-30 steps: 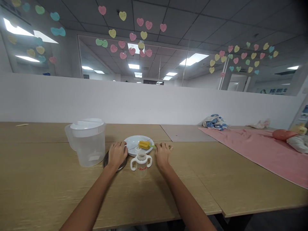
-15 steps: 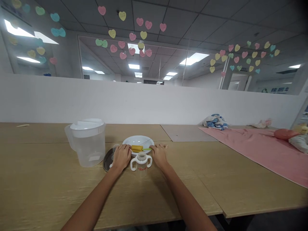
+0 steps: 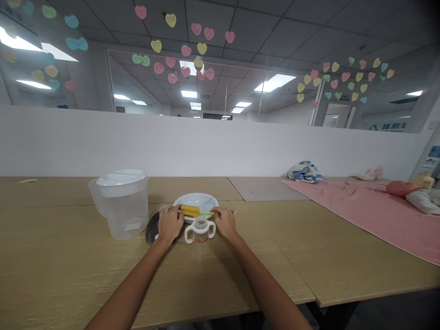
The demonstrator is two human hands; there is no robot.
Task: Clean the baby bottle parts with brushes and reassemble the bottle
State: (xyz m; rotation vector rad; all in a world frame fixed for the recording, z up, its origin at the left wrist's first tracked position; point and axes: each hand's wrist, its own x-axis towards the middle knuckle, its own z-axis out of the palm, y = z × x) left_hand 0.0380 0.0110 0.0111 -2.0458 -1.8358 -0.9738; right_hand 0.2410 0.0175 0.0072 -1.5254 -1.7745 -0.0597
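A bottle brush with a yellow sponge head and a thin green handle spans the gap between my hands, over the front of a white plate. My left hand is closed on the left end of the sponge, its fingertips partly hidden. At the other end, my right hand pinches the green handle. Just below the brush a clear baby bottle with white side handles and red lettering stands upright, its top uncapped. A dark round tray lies partly behind my left hand, with small pieces largely hidden there.
A lidded translucent pitcher stands to the left. On the right a pink cloth covers part of the wooden table. A blue and white bundled cloth lies near the wall, and an orange-red object sits farther right.
The yellow sponge has shifted a little left between my hands and its angle has changed slightly. Both hands keep their hold. The whole view has moved slightly.
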